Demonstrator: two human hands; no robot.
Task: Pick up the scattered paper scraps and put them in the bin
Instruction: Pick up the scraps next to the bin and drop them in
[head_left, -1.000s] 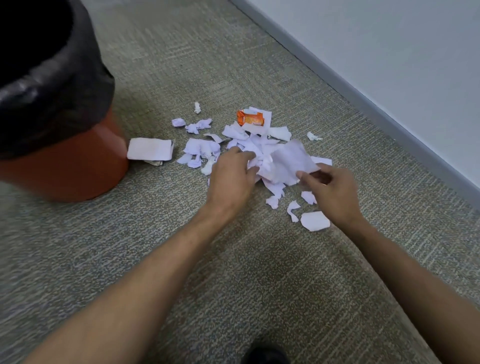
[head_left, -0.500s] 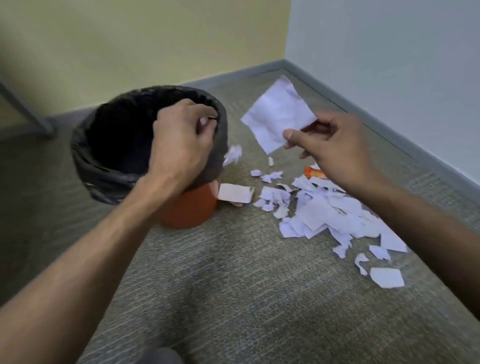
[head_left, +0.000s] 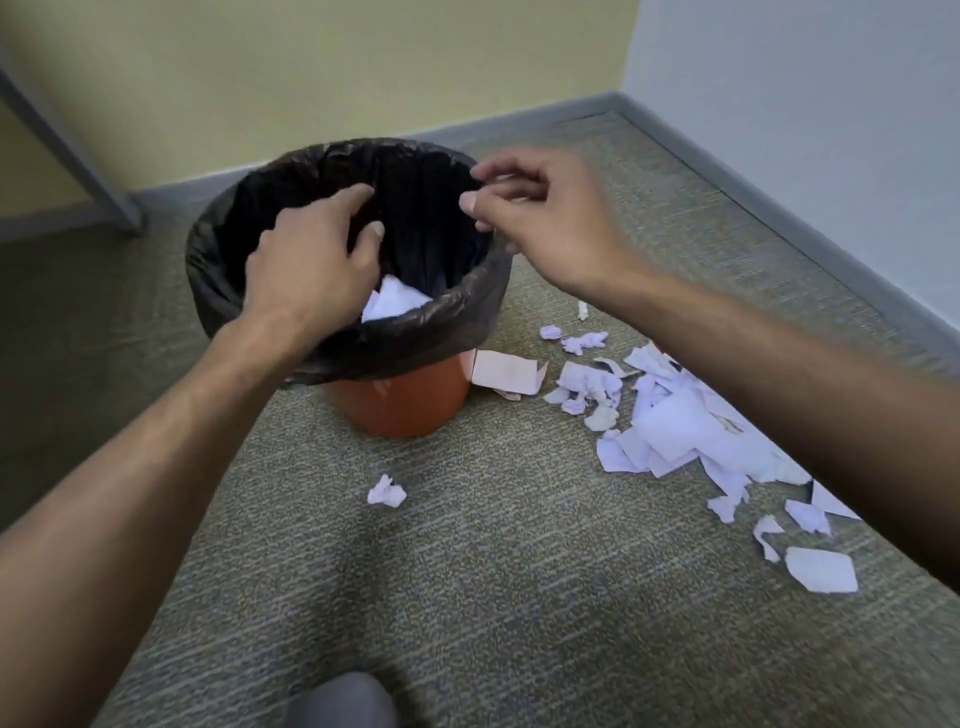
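Scraps on the floor: your white paper scraps (head_left: 670, 426) lay torn and jagged in one loose heap on the carpet, right of the bin, too many and too overlapped to count.
Stray pieces: one crumpled ball (head_left: 386, 491) sat alone in front of the bin; one flat rectangular slip (head_left: 506, 371) lay touching its base.
Scrap inside: one white piece (head_left: 395, 302) showed in there, against the near wall.
Bin: one round orange bin (head_left: 405, 405), smooth-sided, with a glossy, wrinkled black liner (head_left: 467, 306) folded over the rim.
Left hand: your left hand (head_left: 311, 265) hung over the opening, fingers spread and loose, gripping nothing.
Right hand: your right hand (head_left: 550, 218) hovered at the far rim, blurred, thumb and fingertips nearly pinched with nothing visible between them.
Floor: ribbed grey-green carpet (head_left: 519, 597).
Walls: two, one yellow (head_left: 322, 73), one pale blue (head_left: 800, 93), both with grey skirting.
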